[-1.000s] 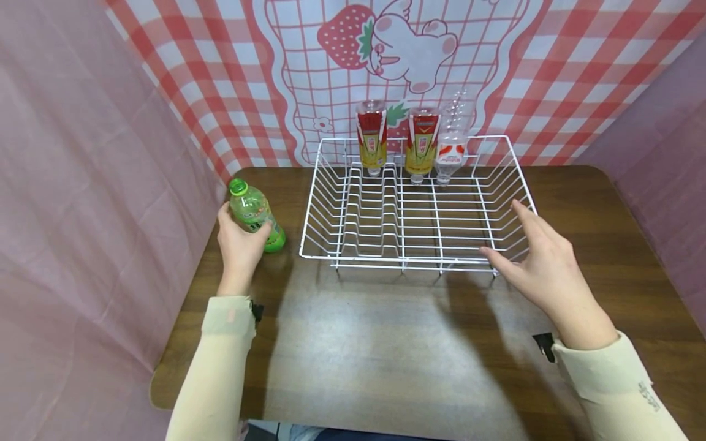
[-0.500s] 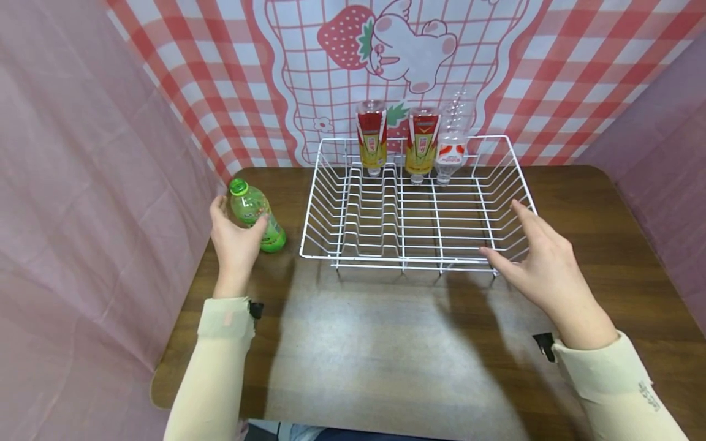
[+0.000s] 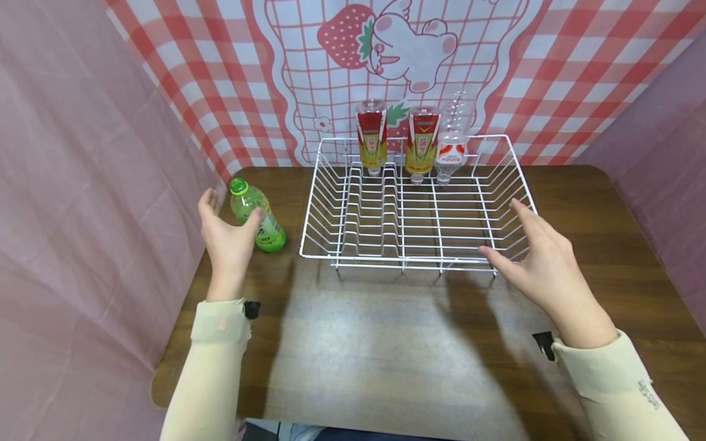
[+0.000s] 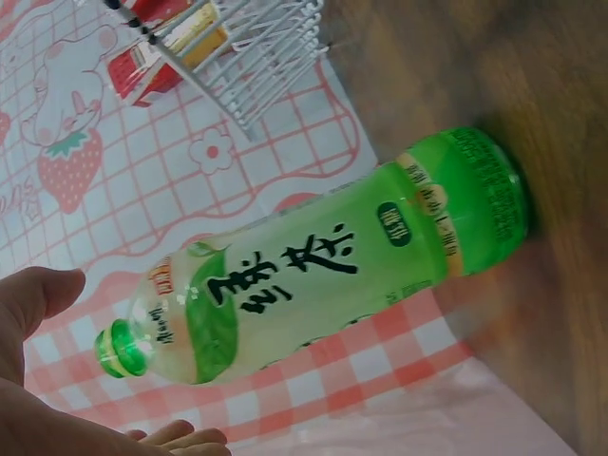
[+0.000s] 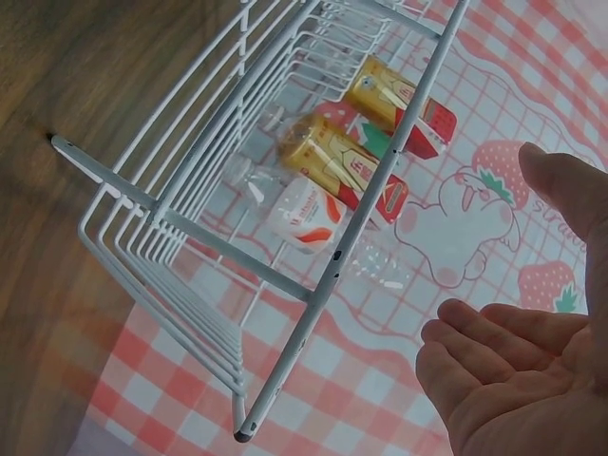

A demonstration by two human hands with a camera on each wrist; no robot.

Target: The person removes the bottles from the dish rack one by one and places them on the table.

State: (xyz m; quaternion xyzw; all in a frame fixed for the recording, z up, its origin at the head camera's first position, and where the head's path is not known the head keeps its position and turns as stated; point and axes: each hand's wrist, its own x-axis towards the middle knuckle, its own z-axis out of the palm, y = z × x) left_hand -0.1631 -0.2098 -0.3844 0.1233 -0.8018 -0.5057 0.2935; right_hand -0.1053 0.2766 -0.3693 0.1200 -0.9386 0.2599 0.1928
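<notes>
A green-tinted plastic bottle [image 3: 271,231] with a green top stands upright on the table at the left. My left hand [image 3: 228,248] is just beside it, thumb and fingers spread apart and holding nothing. In the left wrist view a gap shows between the hand and the bottle [image 4: 313,275]. By the front right corner of the white wire rack [image 3: 358,258], my right hand [image 3: 554,278] hovers with fingers extended and holds nothing. Upside down along the rack's back side are two bottles with red-and-yellow labels [image 3: 372,138] [image 3: 423,141] and one clear bottle [image 3: 449,154].
The brown wooden table [image 3: 358,355] spreads in front of and beside the rack. A red-and-white checked cloth [image 3: 584,67] hangs behind it. Pink curtains [image 3: 83,214] close off both sides, the left one near my left hand.
My left hand has let go of the green bottle and drawn away to the left, its fingers spreading. The bottle stays in place. My right hand has barely moved.
</notes>
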